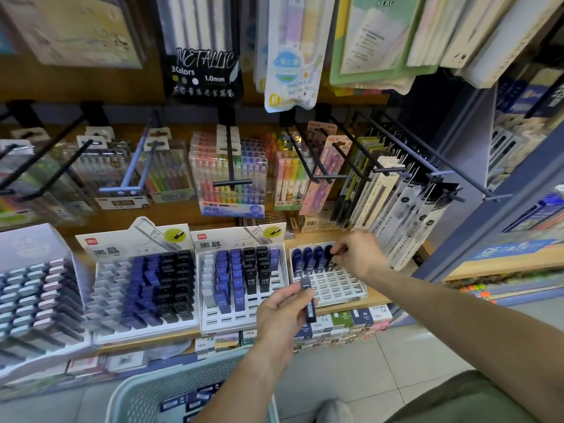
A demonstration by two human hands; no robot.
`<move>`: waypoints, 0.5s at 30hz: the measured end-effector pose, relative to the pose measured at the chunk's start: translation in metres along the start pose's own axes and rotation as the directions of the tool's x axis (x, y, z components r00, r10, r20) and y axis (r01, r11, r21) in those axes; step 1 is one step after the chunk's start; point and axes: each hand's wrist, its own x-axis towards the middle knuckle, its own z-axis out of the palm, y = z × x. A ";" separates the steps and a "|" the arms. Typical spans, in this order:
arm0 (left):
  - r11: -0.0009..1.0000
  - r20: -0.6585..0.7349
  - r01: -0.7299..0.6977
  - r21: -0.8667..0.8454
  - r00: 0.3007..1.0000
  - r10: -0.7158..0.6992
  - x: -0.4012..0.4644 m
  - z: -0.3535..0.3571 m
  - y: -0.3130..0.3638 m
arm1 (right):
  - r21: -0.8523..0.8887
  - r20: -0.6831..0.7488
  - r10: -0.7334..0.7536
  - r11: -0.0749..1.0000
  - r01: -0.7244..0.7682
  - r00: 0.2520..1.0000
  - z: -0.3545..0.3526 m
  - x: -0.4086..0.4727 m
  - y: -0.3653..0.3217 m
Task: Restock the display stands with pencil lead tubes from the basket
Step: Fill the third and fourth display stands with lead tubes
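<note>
Three white display stands sit on the wooden shelf: a left stand point(100, 306), a middle stand point(213, 322) and a small right stand point(335, 288), all holding blue and black pencil lead tubes. My right hand point(358, 253) pinches a black tube point(329, 254) at the back row of the right stand, beside three blue tubes. My left hand point(280, 312) holds a dark blue tube point(308, 297) upright in front of the stands. The pale green basket point(146, 392) at bottom centre holds several more blue tubes point(195, 401).
A grey display of tubes point(33, 294) stands at the far left. Metal hooks point(232, 166) with hanging pen packs jut out above the stands. A blue shelving unit point(476, 215) rises on the right. Price labels point(345, 322) line the shelf edge above tiled floor.
</note>
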 end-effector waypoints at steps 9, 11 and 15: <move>0.993 0.104 0.046 -0.105 0.994 -0.035 -0.004 0.001 0.003 | 0.630 0.393 -0.143 0.762 -0.152 0.908 -0.040 -0.031 -0.034; 0.990 0.160 0.074 -0.119 0.986 -0.055 -0.006 0.003 0.003 | 0.660 0.395 -0.229 0.744 -0.102 0.890 -0.041 -0.036 -0.031; 0.994 0.168 0.070 -0.080 0.984 -0.056 -0.010 0.009 -0.002 | 0.686 0.281 -0.143 0.721 -0.095 0.949 -0.039 -0.038 -0.023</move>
